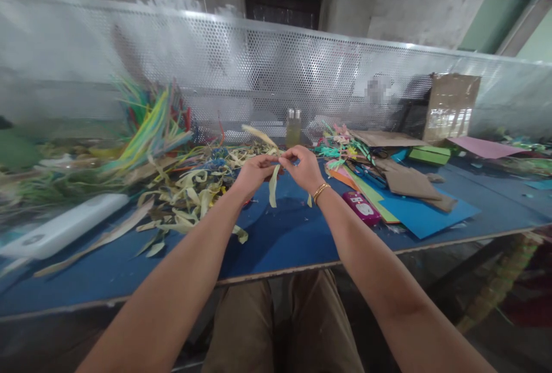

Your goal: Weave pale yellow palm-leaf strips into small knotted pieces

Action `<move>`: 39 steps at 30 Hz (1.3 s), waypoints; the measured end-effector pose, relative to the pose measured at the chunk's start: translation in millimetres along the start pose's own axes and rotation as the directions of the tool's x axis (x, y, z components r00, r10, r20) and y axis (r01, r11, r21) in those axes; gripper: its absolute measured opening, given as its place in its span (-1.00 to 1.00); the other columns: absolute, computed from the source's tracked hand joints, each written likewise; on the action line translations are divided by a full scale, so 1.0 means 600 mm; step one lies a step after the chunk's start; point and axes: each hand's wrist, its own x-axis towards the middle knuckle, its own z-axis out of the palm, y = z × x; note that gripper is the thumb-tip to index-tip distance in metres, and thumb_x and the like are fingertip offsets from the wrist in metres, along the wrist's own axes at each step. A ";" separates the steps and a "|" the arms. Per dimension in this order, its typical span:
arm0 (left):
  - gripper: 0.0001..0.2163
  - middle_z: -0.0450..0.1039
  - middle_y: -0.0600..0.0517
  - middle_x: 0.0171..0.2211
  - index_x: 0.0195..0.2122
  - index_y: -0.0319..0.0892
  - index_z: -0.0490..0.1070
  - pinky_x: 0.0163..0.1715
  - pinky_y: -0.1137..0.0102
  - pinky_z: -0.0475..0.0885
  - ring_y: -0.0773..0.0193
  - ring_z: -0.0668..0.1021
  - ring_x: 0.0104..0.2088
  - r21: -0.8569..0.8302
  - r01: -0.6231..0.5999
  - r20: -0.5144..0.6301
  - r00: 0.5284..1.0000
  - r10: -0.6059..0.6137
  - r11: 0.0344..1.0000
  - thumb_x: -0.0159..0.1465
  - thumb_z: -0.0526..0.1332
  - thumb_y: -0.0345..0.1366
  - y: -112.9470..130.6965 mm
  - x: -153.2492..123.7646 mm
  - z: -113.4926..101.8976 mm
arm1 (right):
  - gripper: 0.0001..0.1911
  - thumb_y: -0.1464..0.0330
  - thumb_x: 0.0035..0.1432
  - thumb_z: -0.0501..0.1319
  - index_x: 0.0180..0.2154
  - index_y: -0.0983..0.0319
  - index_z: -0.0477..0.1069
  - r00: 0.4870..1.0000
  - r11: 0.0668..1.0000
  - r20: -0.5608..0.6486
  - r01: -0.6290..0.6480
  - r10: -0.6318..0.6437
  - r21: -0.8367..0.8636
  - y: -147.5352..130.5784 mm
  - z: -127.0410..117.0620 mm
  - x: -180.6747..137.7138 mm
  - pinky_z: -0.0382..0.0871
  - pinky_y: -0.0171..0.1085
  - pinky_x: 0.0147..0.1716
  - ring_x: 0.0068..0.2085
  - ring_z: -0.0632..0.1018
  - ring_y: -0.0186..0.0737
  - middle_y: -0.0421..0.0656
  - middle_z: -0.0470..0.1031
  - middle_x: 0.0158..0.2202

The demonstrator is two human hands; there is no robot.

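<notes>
Both my hands meet above the blue table (293, 241), a little past its middle. My left hand (254, 172) pinches the top of a pale yellow strip (273, 186) that hangs down between the hands. My right hand (304, 167), with a gold bracelet on the wrist, is closed on the same strip from the other side. A pile of similar pale strips and scraps (190, 189) lies just left of my left hand.
Long green, yellow and red sticks (150, 126) lean at the back left. A small glass bottle (293, 126) stands behind the hands. A pink box (361, 207), blue and coloured sheets (422, 212), brown paper and a cardboard box (451, 106) lie right. A perforated metal screen (276, 68) backs the table.
</notes>
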 end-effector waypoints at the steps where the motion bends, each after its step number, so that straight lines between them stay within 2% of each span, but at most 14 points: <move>1: -0.70 0.53 0.04 -0.52 -0.27 -0.16 0.56 -0.46 0.42 0.40 0.33 0.51 -0.53 -0.010 -0.001 -0.007 1.000 0.001 1.000 -0.05 0.41 -0.20 0.002 -0.001 0.001 | -0.91 0.35 0.09 0.25 -0.43 0.22 0.44 1.000 0.999 -0.018 -0.006 0.007 0.039 0.001 0.001 0.000 0.32 -0.28 -0.25 -0.33 0.46 -0.28 -0.18 0.48 -0.39; 6: -0.78 0.52 0.04 -0.55 -0.40 -0.19 0.58 -0.49 0.43 0.37 0.35 0.47 -0.56 0.035 0.002 0.023 1.000 -0.003 0.999 -0.04 0.40 -0.19 0.007 -0.004 -0.002 | -0.91 0.37 0.07 0.26 -0.46 0.22 0.42 1.000 0.993 -0.009 0.008 -0.007 0.121 0.001 0.002 0.000 0.32 -0.32 -0.29 -0.38 0.44 -0.33 -0.21 0.44 -0.44; 14: -0.86 0.36 0.10 -0.70 -0.61 -0.23 0.47 -0.57 0.46 0.27 0.40 0.37 -0.65 0.291 -0.096 0.054 0.995 0.084 0.952 -0.02 0.30 -0.28 0.004 0.003 -0.013 | -0.88 0.42 0.06 0.26 -0.51 0.23 0.44 0.997 0.994 0.012 0.078 -0.079 0.077 -0.001 0.010 -0.006 0.27 -0.31 -0.30 -0.38 0.45 -0.32 -0.23 0.42 -0.48; 20: -0.87 0.34 0.11 -0.71 -0.68 -0.23 0.40 -0.58 0.46 0.25 0.39 0.36 -0.64 0.425 -0.162 0.072 0.987 0.144 0.891 -0.03 0.23 -0.34 0.001 0.002 -0.011 | -0.87 0.39 0.09 0.25 -0.50 0.22 0.45 0.998 0.996 0.034 0.058 -0.060 0.061 -0.002 0.015 -0.007 0.30 -0.31 -0.30 -0.37 0.45 -0.30 -0.22 0.43 -0.47; 23: -0.87 0.37 0.11 -0.69 -0.65 -0.22 0.41 -0.56 0.45 0.28 0.38 0.37 -0.63 0.367 -0.167 0.008 0.984 0.176 0.915 -0.02 0.23 -0.31 -0.005 0.003 -0.005 | -0.89 0.32 0.09 0.26 -0.43 0.22 0.47 0.999 0.996 0.028 0.011 -0.014 0.089 -0.004 0.013 -0.005 0.32 -0.32 -0.30 -0.36 0.46 -0.31 -0.20 0.46 -0.42; 26: -0.90 0.50 0.06 -0.56 -0.50 -0.20 0.50 -0.45 0.41 0.39 0.31 0.48 -0.52 0.199 -0.168 -0.078 0.979 0.186 0.966 -0.01 0.25 -0.30 -0.008 0.002 0.001 | -0.79 0.20 0.05 0.29 -0.36 0.22 0.46 0.996 0.996 -0.034 -0.079 0.081 0.035 -0.012 0.004 -0.005 0.31 -0.32 -0.33 -0.38 0.47 -0.31 -0.17 0.49 -0.37; 28: -0.85 0.57 0.02 -0.44 -0.41 -0.19 0.54 -0.37 0.37 0.44 0.24 0.54 -0.41 0.146 -0.180 -0.125 0.972 0.198 0.973 -0.02 0.28 -0.32 -0.007 0.001 0.002 | -0.72 0.13 0.08 0.25 -0.43 0.22 0.43 0.987 0.984 -0.049 -0.155 0.151 -0.084 -0.022 -0.003 -0.008 0.25 -0.32 -0.38 -0.43 0.45 -0.31 -0.19 0.48 -0.46; 31: -0.79 0.60 0.00 -0.33 -0.34 -0.17 0.56 -0.30 0.34 0.47 0.17 0.57 -0.30 0.173 -0.185 -0.192 0.957 0.217 0.968 -0.05 0.29 -0.35 -0.006 0.002 -0.001 | -0.63 0.09 0.10 0.21 -0.56 0.21 0.41 0.982 0.956 0.005 -0.184 0.190 -0.230 -0.035 -0.005 -0.015 0.15 -0.30 -0.44 -0.47 0.42 -0.30 -0.19 0.47 -0.55; 34: -0.78 0.60 0.00 -0.30 -0.32 -0.15 0.57 -0.23 0.34 0.47 0.18 0.58 -0.25 0.128 -0.175 -0.198 0.960 0.198 0.976 -0.04 0.31 -0.33 -0.009 0.004 -0.003 | -0.68 0.15 0.10 0.21 -0.56 0.21 0.42 0.981 0.967 0.092 -0.149 0.171 -0.205 -0.040 0.005 -0.020 0.11 -0.32 -0.48 -0.51 0.39 -0.33 -0.21 0.46 -0.56; 39: -0.79 0.60 0.01 -0.32 -0.34 -0.14 0.57 -0.20 0.33 0.49 0.21 0.59 -0.27 -0.051 -0.115 -0.216 0.971 0.102 0.992 -0.04 0.37 -0.26 -0.007 0.003 0.001 | -0.72 0.34 0.10 0.15 -0.62 0.22 0.27 0.983 0.996 0.163 -0.073 0.082 -0.057 -0.031 0.022 -0.020 0.09 -0.35 -0.51 -0.55 0.29 -0.38 -0.27 0.31 -0.63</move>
